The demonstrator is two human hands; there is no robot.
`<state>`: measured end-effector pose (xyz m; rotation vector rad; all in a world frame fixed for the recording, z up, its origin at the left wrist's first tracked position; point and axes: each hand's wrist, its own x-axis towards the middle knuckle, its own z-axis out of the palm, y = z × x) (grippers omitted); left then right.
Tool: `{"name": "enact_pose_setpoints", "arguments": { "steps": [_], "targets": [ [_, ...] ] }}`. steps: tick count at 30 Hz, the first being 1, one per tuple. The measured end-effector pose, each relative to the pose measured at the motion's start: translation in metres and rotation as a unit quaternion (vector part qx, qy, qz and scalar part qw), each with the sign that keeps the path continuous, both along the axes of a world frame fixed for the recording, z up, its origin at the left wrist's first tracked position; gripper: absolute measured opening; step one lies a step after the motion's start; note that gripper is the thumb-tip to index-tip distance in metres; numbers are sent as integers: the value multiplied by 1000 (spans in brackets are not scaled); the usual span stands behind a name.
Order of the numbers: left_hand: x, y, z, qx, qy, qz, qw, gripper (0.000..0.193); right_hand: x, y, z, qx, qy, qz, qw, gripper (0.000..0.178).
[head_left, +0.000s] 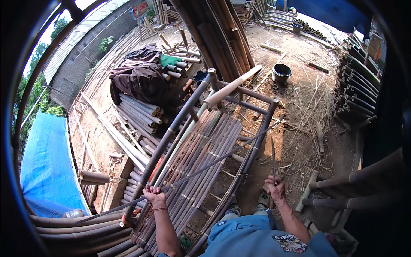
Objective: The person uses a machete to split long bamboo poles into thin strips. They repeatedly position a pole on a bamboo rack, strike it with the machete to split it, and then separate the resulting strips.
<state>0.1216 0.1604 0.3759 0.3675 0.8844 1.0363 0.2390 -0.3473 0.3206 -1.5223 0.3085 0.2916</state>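
My left hand [155,197] is closed around a long, thin, dark bamboo strip [231,152]. The strip slants across a bamboo bench frame [180,119], from its lower left corner to beyond its right rail. My right hand [276,189] grips a long-bladed knife [273,157] with the blade pointing away from me, to the right of the frame. Split bamboo slats [201,150] lie side by side inside the frame. A pale bamboo pole [233,87] rests across its far end.
Bamboo poles [222,38] lean upright beyond the frame. A black bucket [281,73] stands near scattered shavings [308,107]. Stacked bamboo [357,85] is at right; a dark cloth [139,75] covers more poles at left, near a blue tarp [49,158]. Another bamboo structure [355,188] stands close right.
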Motion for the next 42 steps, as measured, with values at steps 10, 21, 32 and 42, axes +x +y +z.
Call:
{"name": "enact_pose_setpoints", "arguments": {
  "steps": [10,21,32,42],
  "targets": [
    [29,-146,98,-101,7,-254,962,51,87,104,65,167,-19,-251,953,35],
    [128,-262,109,418,156,-803,395,50,88,56,120,149,-76,-117,979,30],
    [141,-365,116,491,171,-625,582,29,114,-90,173,-457,-376,56,804,50],
    [122,-392,138,498,209,-603,588,33,80,-86,167,-399,-305,182,846,58]
  ]
}}
